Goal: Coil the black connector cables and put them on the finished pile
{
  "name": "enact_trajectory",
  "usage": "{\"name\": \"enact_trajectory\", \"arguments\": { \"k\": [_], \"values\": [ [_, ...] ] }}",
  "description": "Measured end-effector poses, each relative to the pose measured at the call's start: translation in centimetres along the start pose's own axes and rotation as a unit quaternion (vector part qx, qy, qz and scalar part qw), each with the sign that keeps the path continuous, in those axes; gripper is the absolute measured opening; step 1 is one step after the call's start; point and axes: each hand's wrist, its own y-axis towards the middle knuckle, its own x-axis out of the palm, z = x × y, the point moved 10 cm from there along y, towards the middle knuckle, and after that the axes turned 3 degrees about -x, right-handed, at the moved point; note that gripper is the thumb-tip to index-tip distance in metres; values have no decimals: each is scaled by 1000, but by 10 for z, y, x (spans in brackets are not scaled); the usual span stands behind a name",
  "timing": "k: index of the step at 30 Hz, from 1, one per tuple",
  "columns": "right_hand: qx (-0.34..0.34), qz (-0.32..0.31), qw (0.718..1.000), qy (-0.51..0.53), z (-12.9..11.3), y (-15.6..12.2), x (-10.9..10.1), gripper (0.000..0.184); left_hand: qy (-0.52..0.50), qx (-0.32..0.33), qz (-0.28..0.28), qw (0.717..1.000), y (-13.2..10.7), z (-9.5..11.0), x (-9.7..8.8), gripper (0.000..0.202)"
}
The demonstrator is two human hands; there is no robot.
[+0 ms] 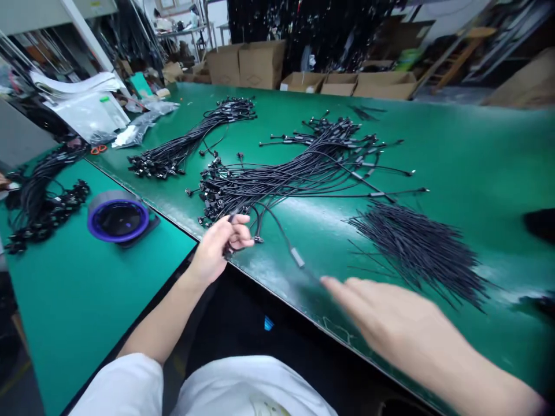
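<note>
A white shirt [243,387] fills the bottom of the view, and two bare forearms are extended from it over a long green-matted table [489,173]. A second green-matted table [73,323] is set at an angle on the left, and cardboard boxes [260,63] are stacked beyond the far edge. On the long table, black cables are laid out in three groups: a large tangled bundle of connector-ended cables [277,185] in the middle, a narrower bundle of cables [191,138] behind it, and a dense fan of thin black wires [416,254] to the right. More coiled cable [43,196] is piled on the second table, beside a blue-rimmed tape roll [117,219]. The left hand [221,242] is held at the near edge of the large bundle with its fingers curled, and a cable appears to be pinched there, though the fingers partly hide it. The right hand [403,329] is spread open and motion-blurred, grasping nothing, just beyond a cable's grey sleeve [297,257]. Orange-handled scissors [99,149] lie near the corner where the two tables meet.
</note>
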Motion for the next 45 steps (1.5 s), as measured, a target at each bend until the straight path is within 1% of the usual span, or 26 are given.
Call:
{"name": "enact_trajectory", "arguments": {
  "k": [1, 3, 5, 7, 8, 9, 10, 12, 14, 15, 17, 18, 20, 21, 23, 26, 27, 29, 31, 33, 36, 38, 39, 41, 43, 45],
  "values": [
    [-32, -28, 999, 22, -17, 5, 5, 30, 82, 16, -39, 996, -3, -4, 17, 29],
    [-64, -50, 996, 45, -36, 17, 7, 26, 223, 23, -147, 963, -15, -21, 55, 31],
    [-23, -18, 997, 73, -26, 29, 2, 23, 292, 5, -231, 928, -30, -39, 79, 30],
    [55, 49, 989, 127, 0, 35, -1, 16, 288, -20, -240, 927, -35, -48, 83, 29],
    [103, 91, 976, 168, 16, 34, 1, 16, 259, -32, -221, 940, -34, -50, 81, 29],
    [152, 131, 955, 217, 30, 31, 6, 24, 213, -44, -202, 955, -32, -51, 77, 29],
    [197, 155, 928, 274, 42, 27, 17, 32, 158, -57, -186, 968, -31, -52, 75, 30],
    [272, 156, 856, 411, 54, 20, 53, 35, 54, -87, -169, 980, -29, -57, 74, 33],
    [326, 149, 760, 541, 53, 14, 86, 35, 9, -115, -168, 979, -30, -65, 77, 36],
    [349, 162, 711, 588, 51, 11, 96, 37, 7, -126, -166, 978, -30, -70, 78, 38],
    [373, 202, 626, 655, 47, 6, 104, 38, 14, -133, -139, 981, -31, -77, 75, 41],
    [371, 212, 595, 681, 43, 7, 105, 39, 21, -128, -121, 984, -32, -79, 72, 42],
    [360, 237, 552, 714, 35, 10, 101, 43, 59, -113, -102, 987, -33, -82, 68, 42],
    [356, 256, 541, 718, 32, 9, 97, 43, 95, -105, -109, 984, -34, -84, 69, 41],
    [353, 289, 544, 704, 26, 6, 90, 41, 186, -97, -154, 966, -38, -88, 76, 40],
    [346, 281, 576, 685, 16, 4, 89, 46, 293, -103, -232, 922, -47, -98, 86, 39],
    [346, 279, 575, 686, 14, 3, 91, 48, 310, -102, -257, 910, -50, -100, 90, 41],
    [349, 281, 549, 706, 15, 0, 95, 50, 318, -96, -299, 895, -57, -103, 95, 43],
    [347, 272, 512, 737, 15, 2, 98, 46, 297, -95, -323, 893, -62, -106, 98, 47],
    [338, 256, 502, 754, 14, 6, 94, 38, 246, -122, -328, 904, -64, -111, 98, 49],
    [329, 242, 548, 730, 14, 11, 82, 36, 160, -174, -311, 921, -63, -114, 100, 45],
    [332, 223, 575, 713, 12, 13, 79, 38, 166, -161, -306, 924, -61, -108, 103, 43],
    [334, 214, 578, 713, 12, 14, 81, 39, 182, -147, -307, 923, -61, -104, 105, 42],
    [338, 213, 565, 722, 14, 14, 84, 39, 175, -154, -302, 924, -63, -104, 107, 42],
    [336, 222, 545, 735, 18, 15, 87, 39, 85, -236, -291, 923, -70, -114, 108, 43],
    [341, 230, 523, 747, 25, 15, 90, 38, -28, -327, -268, 906, -80, -125, 110, 39]
  ]
}}
